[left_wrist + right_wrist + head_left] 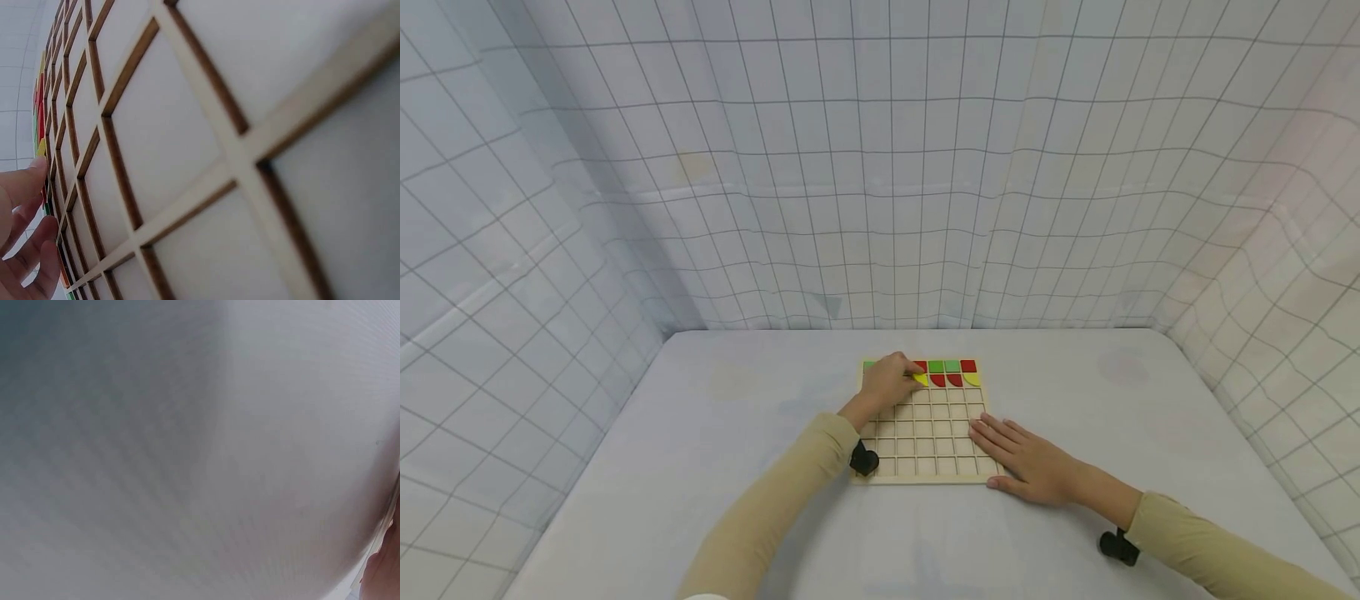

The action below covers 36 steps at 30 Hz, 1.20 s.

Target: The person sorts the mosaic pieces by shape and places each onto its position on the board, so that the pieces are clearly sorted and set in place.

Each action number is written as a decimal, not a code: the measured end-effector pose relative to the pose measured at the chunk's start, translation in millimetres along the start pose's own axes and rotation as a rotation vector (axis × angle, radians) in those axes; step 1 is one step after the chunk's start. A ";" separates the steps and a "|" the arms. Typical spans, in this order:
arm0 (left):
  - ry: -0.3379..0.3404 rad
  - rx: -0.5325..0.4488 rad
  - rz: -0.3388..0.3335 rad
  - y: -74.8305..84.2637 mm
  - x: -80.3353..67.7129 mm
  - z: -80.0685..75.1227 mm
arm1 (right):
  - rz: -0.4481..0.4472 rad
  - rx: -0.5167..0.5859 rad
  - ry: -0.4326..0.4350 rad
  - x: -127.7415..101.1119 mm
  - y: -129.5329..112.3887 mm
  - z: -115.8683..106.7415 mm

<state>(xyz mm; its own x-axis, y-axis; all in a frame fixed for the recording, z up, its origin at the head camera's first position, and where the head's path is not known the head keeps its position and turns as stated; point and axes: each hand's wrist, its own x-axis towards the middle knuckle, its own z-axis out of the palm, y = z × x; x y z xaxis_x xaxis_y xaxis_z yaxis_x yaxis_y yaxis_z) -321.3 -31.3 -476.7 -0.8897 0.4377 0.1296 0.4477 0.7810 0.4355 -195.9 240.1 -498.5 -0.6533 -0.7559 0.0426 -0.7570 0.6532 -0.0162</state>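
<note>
A pale wooden board (928, 446) with a raised grid lies on the table. Coloured tiles fill its far rows: a green tile (936, 367), a dark red tile (968, 366) and others, with red and yellow rounded pieces below them. My left hand (887, 381) reaches over the board's far left part, and its thumb and forefinger pinch a yellow piece (921, 380) in the second row; the left wrist view shows the yellow piece (41, 148) at a fingertip. My right hand (1033, 462) lies flat with extended fingers across the board's near right edge.
The white table (730, 450) surrounds the board. Grid-patterned white curtains (895, 167) stand behind it and on both sides. A black wrist camera (864, 459) hangs at the left cuff over the board, another (1118, 547) at the right cuff.
</note>
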 end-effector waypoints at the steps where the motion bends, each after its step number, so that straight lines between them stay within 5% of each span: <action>1: 0.003 0.001 0.001 0.1 0.0 0.1 | -0.002 -0.004 0.002 -0.1 0.2 0.1; 36: 0.065 -0.036 -0.007 -0.9 -6.0 5.1 | -0.006 -0.005 0.012 -0.2 -0.6 0.3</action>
<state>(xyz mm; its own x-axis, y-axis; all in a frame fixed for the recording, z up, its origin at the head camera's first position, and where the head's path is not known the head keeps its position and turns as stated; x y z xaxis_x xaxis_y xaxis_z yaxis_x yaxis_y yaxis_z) -315.9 -32.4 -482.3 -0.8972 0.4016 0.1837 0.4391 0.7670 0.4679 -195.3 239.9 -498.9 -0.6483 -0.7594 0.0548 -0.7609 0.6488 -0.0108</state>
